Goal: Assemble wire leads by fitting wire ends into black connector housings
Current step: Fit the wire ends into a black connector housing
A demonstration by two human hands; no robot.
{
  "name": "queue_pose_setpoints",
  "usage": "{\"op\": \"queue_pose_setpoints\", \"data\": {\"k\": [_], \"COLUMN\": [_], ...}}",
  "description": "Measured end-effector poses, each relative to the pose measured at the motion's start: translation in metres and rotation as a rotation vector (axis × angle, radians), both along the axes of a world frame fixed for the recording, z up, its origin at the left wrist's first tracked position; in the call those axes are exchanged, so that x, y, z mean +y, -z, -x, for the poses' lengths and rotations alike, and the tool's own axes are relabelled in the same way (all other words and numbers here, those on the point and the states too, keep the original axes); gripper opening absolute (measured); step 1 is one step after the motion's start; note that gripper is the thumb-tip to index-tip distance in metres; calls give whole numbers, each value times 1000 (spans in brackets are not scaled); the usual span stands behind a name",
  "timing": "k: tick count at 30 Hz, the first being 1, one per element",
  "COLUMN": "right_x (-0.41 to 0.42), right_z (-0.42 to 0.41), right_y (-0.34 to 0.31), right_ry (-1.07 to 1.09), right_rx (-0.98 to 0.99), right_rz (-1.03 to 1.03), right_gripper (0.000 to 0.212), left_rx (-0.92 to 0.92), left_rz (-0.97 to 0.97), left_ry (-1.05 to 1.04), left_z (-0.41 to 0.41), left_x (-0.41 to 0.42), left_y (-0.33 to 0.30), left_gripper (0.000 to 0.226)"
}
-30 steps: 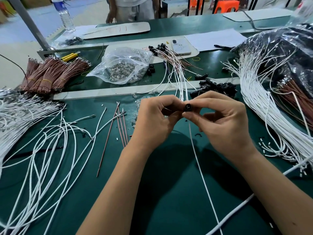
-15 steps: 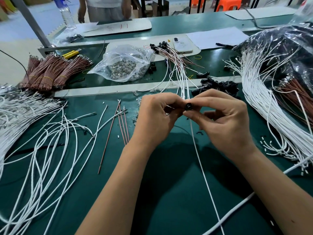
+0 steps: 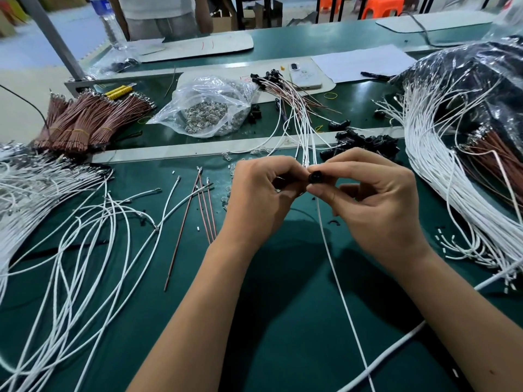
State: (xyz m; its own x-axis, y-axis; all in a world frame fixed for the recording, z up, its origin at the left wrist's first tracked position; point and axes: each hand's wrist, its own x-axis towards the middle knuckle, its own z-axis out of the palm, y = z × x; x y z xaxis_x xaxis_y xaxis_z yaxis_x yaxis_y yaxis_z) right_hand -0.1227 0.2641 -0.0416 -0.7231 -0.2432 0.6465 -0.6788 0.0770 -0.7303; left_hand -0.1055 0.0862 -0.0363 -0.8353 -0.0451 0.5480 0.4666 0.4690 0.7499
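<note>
Black plastic is what matters here: a small round housing [image 3: 315,176] is pinched between the thumb and first finger of the right hand [image 3: 373,199], just in front of the pile of housings [image 3: 368,142]. The left hand [image 3: 263,193] meets it from the other side with its fingers curled in tight, likely on a wire end, but what they hold is hidden. A white wire [image 3: 339,278] hangs down from the housing toward the person. I think the wire end is being pushed in. If the push is crooked, the tiny metal tip could bend or stop halfway, and the lead would be loose. A small, smooth housing could slip from the pinch and roll into that pile. The hanging wire could also snag on the loose wires [image 3: 93,222] far left of the pile and tug the end back out.
</note>
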Motion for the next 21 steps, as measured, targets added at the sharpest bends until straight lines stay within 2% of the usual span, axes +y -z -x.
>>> {"op": "queue_pose_setpoints", "data": {"k": [3, 9, 17, 21], "right_x": [-1, -3, -4, -4], "right_z": [0, -3, -6, -6], "right_y": [0, -1, -4, -4], "right_ry": [-13, -29, -23, 48], "right_rx": [-9, 7, 41, 15], "right_rz": [21, 49, 81, 56], "right_gripper": [20, 20, 22, 22], "left_rx": [3, 39, 6, -73], "left_rz": [-12, 1, -33, -25], "left_ry": [-4, -16, -6, 42], "left_z": [0, 1, -2, -3], "left_x": [1, 5, 6, 3], "left_y": [1, -1, -3, -6], "left_gripper": [16, 36, 30, 18]}}
